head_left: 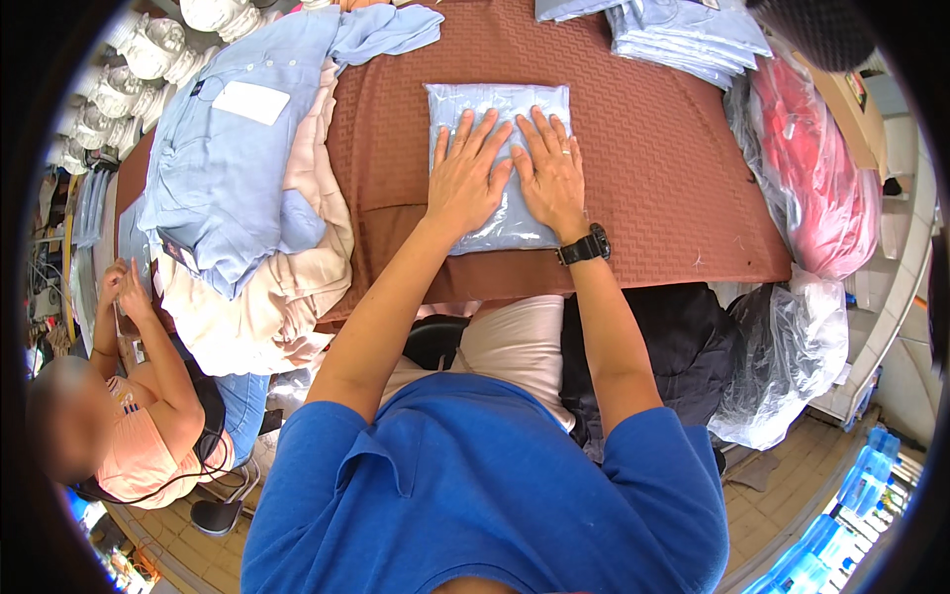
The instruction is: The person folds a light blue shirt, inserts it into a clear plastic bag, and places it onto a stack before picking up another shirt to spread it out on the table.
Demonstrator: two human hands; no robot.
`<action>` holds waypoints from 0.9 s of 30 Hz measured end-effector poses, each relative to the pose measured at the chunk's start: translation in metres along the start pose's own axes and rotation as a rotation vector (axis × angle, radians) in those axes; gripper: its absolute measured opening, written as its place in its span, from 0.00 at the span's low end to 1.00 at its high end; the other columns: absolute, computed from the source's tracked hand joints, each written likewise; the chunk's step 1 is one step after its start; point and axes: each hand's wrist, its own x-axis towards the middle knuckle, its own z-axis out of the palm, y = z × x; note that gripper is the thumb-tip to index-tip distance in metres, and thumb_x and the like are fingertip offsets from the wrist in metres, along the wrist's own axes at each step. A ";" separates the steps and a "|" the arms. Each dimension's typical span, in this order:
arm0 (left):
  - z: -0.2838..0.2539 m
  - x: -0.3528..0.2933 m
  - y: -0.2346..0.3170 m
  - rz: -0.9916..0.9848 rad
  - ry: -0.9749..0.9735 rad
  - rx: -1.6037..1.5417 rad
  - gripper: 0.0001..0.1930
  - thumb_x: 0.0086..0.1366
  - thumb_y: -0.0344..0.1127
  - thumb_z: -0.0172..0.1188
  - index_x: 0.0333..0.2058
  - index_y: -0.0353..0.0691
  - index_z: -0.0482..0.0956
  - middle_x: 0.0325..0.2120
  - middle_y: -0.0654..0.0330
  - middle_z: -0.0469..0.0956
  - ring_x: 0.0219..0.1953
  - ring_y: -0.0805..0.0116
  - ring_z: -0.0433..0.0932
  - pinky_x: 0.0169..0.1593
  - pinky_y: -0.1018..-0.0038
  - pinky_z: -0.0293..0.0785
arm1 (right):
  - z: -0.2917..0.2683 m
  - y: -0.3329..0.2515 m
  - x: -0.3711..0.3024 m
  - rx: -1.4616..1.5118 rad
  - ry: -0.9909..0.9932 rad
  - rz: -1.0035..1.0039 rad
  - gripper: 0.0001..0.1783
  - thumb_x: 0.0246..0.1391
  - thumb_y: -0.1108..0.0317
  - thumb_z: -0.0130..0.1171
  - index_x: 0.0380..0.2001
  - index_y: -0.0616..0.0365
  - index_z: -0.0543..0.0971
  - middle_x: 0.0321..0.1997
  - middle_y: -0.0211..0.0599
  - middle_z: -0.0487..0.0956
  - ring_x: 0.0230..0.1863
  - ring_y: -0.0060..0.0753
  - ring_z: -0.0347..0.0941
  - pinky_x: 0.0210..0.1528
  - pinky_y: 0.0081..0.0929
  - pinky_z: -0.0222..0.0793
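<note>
In front of me a folded light blue garment in a clear plastic bag [500, 213] lies flat on a table with a brown textured cloth [653, 188]. My left hand [465, 178] rests flat on the bag's left half, fingers spread and pointing away from me. On the right half lies my right hand [550, 173], also flat with fingers apart; a ring is on one finger and a dark watch [585, 246] on the wrist. Both palms touch the plastic, and neither hand grasps anything. The hands hide part of the garment.
Light blue shirts [223, 168] lie over beige garments [267, 317] at the left. Bagged blue garments [688, 40] are stacked at the far right, near red items in clear plastic [807, 168]. Another person [158, 406] sits at the left. Black fabric [643, 346] is right of my lap.
</note>
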 end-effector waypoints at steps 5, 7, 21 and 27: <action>0.001 -0.001 -0.002 0.009 -0.023 0.058 0.27 0.73 0.46 0.45 0.68 0.52 0.63 0.72 0.61 0.56 0.74 0.53 0.49 0.73 0.46 0.42 | 0.000 -0.001 0.000 -0.009 0.001 -0.006 0.27 0.67 0.52 0.46 0.66 0.46 0.69 0.75 0.37 0.61 0.76 0.49 0.52 0.74 0.55 0.45; 0.002 -0.002 -0.002 0.011 -0.021 0.060 0.27 0.72 0.46 0.46 0.69 0.53 0.62 0.72 0.61 0.56 0.74 0.53 0.49 0.72 0.46 0.42 | 0.000 -0.001 0.000 -0.015 0.001 -0.008 0.27 0.67 0.52 0.46 0.66 0.46 0.69 0.75 0.37 0.61 0.76 0.49 0.52 0.74 0.55 0.45; 0.007 -0.002 -0.004 0.028 0.026 0.102 0.28 0.70 0.45 0.50 0.68 0.53 0.63 0.71 0.61 0.56 0.74 0.52 0.50 0.72 0.45 0.43 | 0.002 -0.003 0.000 -0.104 0.008 -0.029 0.27 0.68 0.52 0.44 0.67 0.46 0.68 0.75 0.39 0.60 0.75 0.51 0.51 0.73 0.58 0.46; 0.004 -0.001 -0.002 0.020 0.019 0.072 0.28 0.69 0.45 0.50 0.67 0.52 0.64 0.71 0.60 0.57 0.74 0.52 0.51 0.72 0.44 0.43 | 0.002 -0.004 -0.001 -0.107 0.025 -0.042 0.27 0.68 0.53 0.44 0.66 0.47 0.69 0.74 0.39 0.61 0.75 0.51 0.52 0.73 0.58 0.46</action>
